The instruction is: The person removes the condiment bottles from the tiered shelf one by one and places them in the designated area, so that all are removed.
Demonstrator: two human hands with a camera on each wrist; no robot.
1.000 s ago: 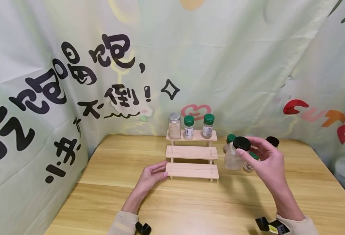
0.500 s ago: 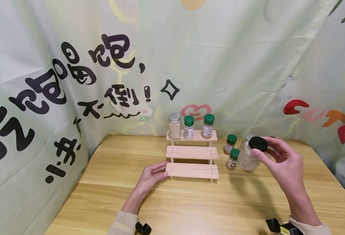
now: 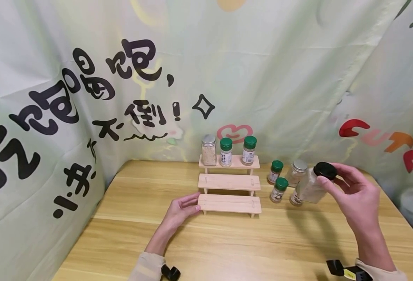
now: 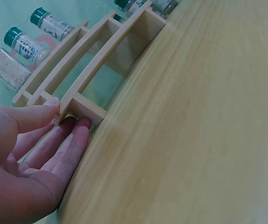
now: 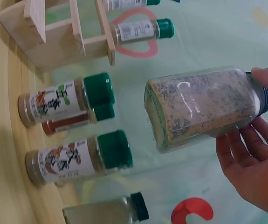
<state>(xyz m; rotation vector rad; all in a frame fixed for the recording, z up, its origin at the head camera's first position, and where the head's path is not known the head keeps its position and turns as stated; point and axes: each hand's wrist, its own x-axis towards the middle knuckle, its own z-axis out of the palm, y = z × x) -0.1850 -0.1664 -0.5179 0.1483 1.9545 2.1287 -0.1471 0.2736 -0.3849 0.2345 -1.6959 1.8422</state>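
Observation:
My right hand (image 3: 357, 195) grips a square glass spice jar (image 3: 311, 188) by its black lid, thumb on one side and fingers on the other. The jar hangs tilted over the table, overlapping a green-capped spice bottle (image 3: 295, 199) in the head view. Speckled pale powder shows inside the jar (image 5: 203, 102) in the right wrist view. My left hand (image 3: 179, 212) pinches the left end of the lowest step of a three-step wooden rack (image 3: 229, 203), thumb at the board's edge and fingers beneath. On the top step stand a silver-lidded jar (image 3: 209, 151) and two green-capped bottles (image 3: 226, 153).
Right of the rack stand more green-capped spice bottles (image 3: 276, 173) and a silver-lidded square jar (image 3: 296, 173). Another black-capped jar (image 5: 101, 212) shows low in the right wrist view. A printed curtain (image 3: 280, 78) hangs behind the wooden table (image 3: 150, 179).
My right hand has carried the black-lidded jar to the right, away from the rack, uncovering the green-capped bottles and the silver-lidded jar. My left hand stays at the rack.

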